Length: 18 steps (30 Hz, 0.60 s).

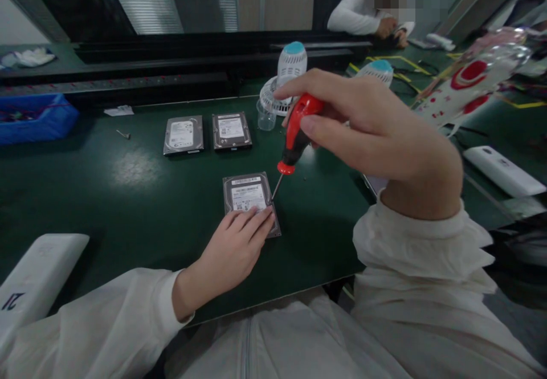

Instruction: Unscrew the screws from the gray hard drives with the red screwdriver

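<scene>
A hard drive (247,192) lies label up on the green table in front of me. My left hand (239,245) rests on its near part with the fingers stretched out flat, hiding that portion. A red and black screwdriver (294,134) is gripped in my right hand (363,122), fingers wrapped round its handle. Its thin shaft slants down, and the tip meets the drive's right edge, close to my left fingertips. Whether a screw sits under the tip, I cannot tell. Farther back, two more hard drives, one on the left (183,135) and one on the right (231,130), lie side by side.
Behind my right hand stand a white fan (293,62) and a clear plastic cup (266,118). A blue bin (40,119) is at the far left. White devices lie at left (43,265) and right (504,169). Another person (356,11) sits across the table.
</scene>
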### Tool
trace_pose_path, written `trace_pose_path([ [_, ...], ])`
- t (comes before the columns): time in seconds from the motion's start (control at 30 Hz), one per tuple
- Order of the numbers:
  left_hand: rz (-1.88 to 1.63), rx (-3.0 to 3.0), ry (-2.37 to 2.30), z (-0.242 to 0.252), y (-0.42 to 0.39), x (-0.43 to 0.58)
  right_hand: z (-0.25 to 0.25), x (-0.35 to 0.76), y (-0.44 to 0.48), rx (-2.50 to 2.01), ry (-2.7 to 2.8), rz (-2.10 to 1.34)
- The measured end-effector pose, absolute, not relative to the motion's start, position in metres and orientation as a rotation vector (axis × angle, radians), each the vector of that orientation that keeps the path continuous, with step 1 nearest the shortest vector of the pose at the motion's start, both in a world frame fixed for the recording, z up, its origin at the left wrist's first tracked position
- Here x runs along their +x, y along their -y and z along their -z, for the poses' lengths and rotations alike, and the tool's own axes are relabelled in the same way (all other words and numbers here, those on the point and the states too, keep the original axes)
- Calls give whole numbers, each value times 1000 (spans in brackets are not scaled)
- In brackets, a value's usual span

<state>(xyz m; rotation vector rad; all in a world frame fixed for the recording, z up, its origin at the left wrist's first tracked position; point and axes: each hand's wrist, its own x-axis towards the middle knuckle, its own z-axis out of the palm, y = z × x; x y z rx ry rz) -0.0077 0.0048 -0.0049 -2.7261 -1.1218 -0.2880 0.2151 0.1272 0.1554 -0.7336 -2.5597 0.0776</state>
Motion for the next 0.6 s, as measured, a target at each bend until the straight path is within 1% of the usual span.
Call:
trace_pose_path([
  [0.07,281,-2723,1125,5,-5,-8,-161,222,-127,-704,2627,-150],
  [0.13,275,-2725,1129,5,-5,-8,-165,225,-126,-704,2643,-139],
  [0.3,282,-2733,1138,5,-5,-7,-160,215,-122,-856,2528,188],
  [0.37,285,-2736,1140,5,-5,-7,-155,208,-122,-868,2498,229],
  [0.43,291,-2734,1141,5,-6,-6,-150,203,-122,-811,2507,151],
  [0.53,307,-2725,1149,5,-6,-6,-146,197,-122,-666,2497,-73],
  [0.6,315,-2721,1155,5,-6,-6,-144,195,-123,-627,2460,-120],
])
